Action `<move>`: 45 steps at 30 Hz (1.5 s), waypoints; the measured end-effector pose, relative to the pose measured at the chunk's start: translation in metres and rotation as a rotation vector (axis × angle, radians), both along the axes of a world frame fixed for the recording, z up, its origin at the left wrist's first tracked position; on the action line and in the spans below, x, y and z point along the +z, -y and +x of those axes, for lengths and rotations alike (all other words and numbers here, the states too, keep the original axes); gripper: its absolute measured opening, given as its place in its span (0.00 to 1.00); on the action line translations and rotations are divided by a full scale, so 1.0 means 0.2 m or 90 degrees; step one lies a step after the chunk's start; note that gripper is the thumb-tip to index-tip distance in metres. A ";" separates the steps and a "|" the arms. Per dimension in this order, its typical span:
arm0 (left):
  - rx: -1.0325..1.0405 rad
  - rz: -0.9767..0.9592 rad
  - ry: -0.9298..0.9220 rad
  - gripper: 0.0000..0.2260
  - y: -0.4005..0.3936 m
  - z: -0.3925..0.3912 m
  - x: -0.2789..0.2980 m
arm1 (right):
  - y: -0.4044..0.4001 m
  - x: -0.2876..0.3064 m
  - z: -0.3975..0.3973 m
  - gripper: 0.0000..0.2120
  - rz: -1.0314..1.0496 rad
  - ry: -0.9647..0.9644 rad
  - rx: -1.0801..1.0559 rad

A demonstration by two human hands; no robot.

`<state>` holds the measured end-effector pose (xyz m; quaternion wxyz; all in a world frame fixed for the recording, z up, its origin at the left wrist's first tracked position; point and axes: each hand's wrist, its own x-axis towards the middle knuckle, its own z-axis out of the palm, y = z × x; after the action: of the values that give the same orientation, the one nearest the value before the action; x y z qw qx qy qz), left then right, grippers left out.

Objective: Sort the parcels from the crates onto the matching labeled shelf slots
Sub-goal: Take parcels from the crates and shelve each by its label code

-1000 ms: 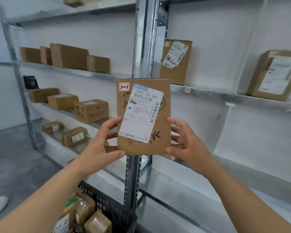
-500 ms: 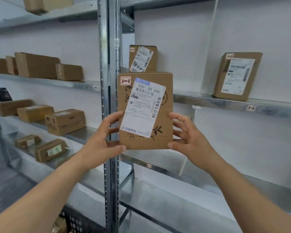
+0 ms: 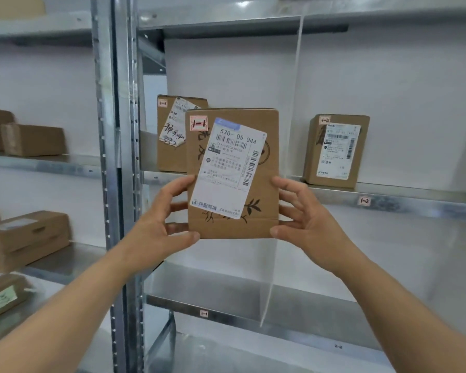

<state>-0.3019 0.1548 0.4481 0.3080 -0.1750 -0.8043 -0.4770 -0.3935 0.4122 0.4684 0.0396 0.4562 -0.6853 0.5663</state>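
A brown cardboard parcel with a white shipping label [image 3: 233,173] is held upright in the air in front of the grey metal shelf unit [image 3: 388,191], gripped at its lower edges from both sides: the left hand [image 3: 162,227] has its thumb curled under the bottom left corner and fingers against the left edge, and the right hand [image 3: 304,216] pinches the right edge and bottom right corner in the same way. A red-bordered tag reading 1-1 [image 3: 198,123] sits at the parcel's top left. Just behind it, a second brown box carrying a 1-1 tag [image 3: 172,135] stands on the shelf, left of a clear upright divider [image 3: 291,103]; beyond the divider stands a box tagged 1-2 [image 3: 336,150] over a shelf-edge 1-2 label [image 3: 364,201]. The step in hand looks like placement into slot 1-1. The next move likely calls for lifting the parcel over the shelf lip and setting it left of the divider, beside the standing box without knocking it.
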 end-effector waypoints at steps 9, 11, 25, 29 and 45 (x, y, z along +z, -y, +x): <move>-0.070 -0.022 -0.053 0.42 0.25 -0.40 0.22 | 0.24 0.21 -0.25 0.35 -0.017 -0.047 -0.068; -0.093 -0.023 -0.058 0.42 0.30 -0.49 0.26 | 0.28 0.26 -0.31 0.34 -0.017 -0.058 -0.099; -0.195 -0.022 -0.058 0.40 0.47 -0.96 0.39 | 0.40 0.37 -0.60 0.34 0.027 -0.108 -0.225; -0.206 -0.011 -0.035 0.40 0.47 -1.05 0.37 | 0.43 0.36 -0.66 0.35 0.037 -0.097 -0.249; -0.182 -0.028 0.053 0.38 0.43 -1.26 0.35 | 0.53 0.29 -0.83 0.33 0.102 -0.071 -0.374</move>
<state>-0.5531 0.0688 0.5177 0.1996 -0.2745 -0.7936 -0.5050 -0.5586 0.3060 0.5267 0.2027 0.2707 -0.8272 0.4488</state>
